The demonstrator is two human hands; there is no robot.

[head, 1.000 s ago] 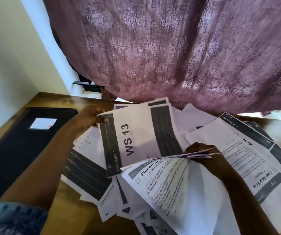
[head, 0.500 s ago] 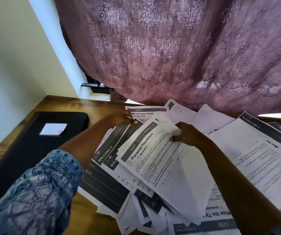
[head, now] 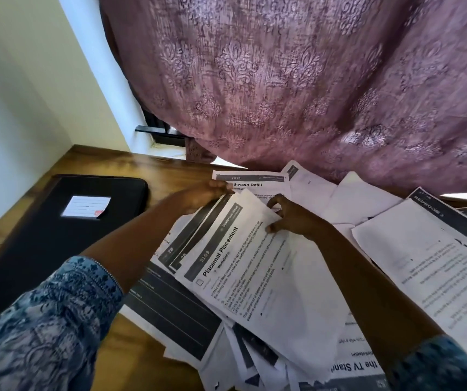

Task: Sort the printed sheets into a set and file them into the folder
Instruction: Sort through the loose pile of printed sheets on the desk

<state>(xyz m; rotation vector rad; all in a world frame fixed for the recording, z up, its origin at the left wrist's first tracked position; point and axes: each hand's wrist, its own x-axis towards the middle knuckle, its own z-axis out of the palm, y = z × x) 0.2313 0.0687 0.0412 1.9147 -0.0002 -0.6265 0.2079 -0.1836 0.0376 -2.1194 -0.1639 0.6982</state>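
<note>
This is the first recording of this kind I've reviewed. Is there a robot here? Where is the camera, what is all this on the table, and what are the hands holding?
There is no robot: a person works bare-handed, and the single camera sits on their head, looking down at the hands. On the wooden table lies a loose pile of printed sheets, with a closed black folder to the left and a purple curtain behind. The right hand pinches the top corner of the Placemat Placement sheet with its fingers. The left hand grips the top edge of the dark-banded sheets beneath it, beside a Mouthwash Refill sheet.
</note>
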